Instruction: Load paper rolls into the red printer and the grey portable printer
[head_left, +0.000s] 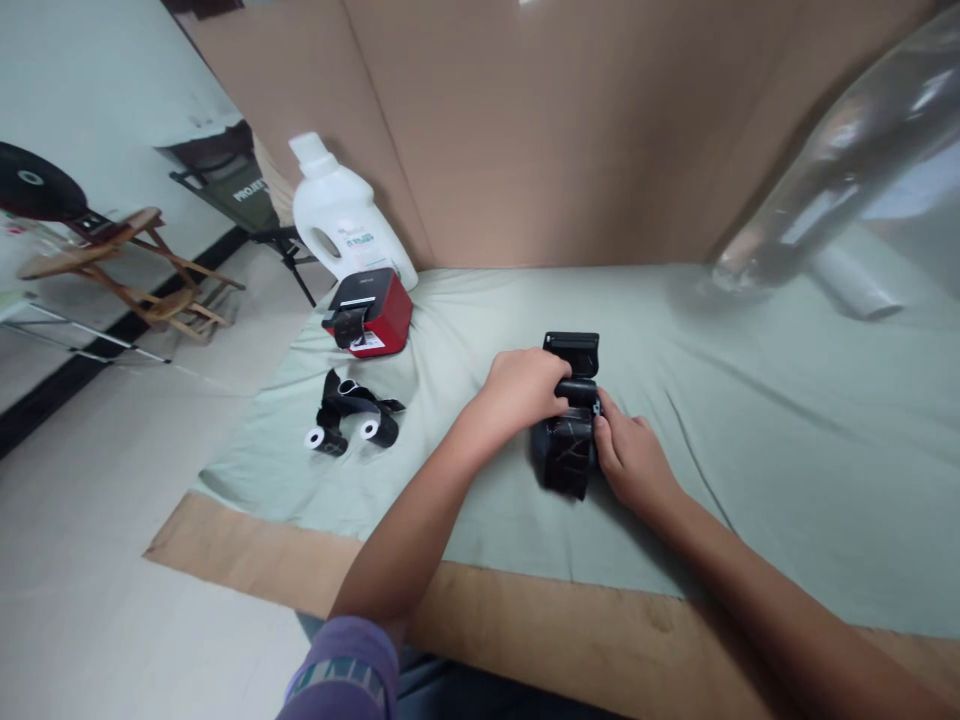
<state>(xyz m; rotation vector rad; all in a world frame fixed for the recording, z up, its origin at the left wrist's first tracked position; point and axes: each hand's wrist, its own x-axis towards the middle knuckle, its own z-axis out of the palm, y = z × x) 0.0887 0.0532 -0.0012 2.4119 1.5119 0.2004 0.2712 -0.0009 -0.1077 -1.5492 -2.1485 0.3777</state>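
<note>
A small black printer (537,452) with its lid (571,350) swung up sits at the middle of the cloth. Inside it lies a black paper roll (579,391), and a loose black paper strip (568,460) hangs over the near side. My left hand (529,385) has its fingers closed on the roll's left end. From the right, my right hand (634,455) grips the printer's side, thumb and fingers near the roll's other end. The finger undersides are hidden.
To the left lie several black paper rolls (381,430) with white cores. Behind them stand a red and black printer (391,312) and a white bottle (337,215). Cardboard (562,130) walls the back; a clear plastic bag (832,190) and a white tube (855,280) are at right.
</note>
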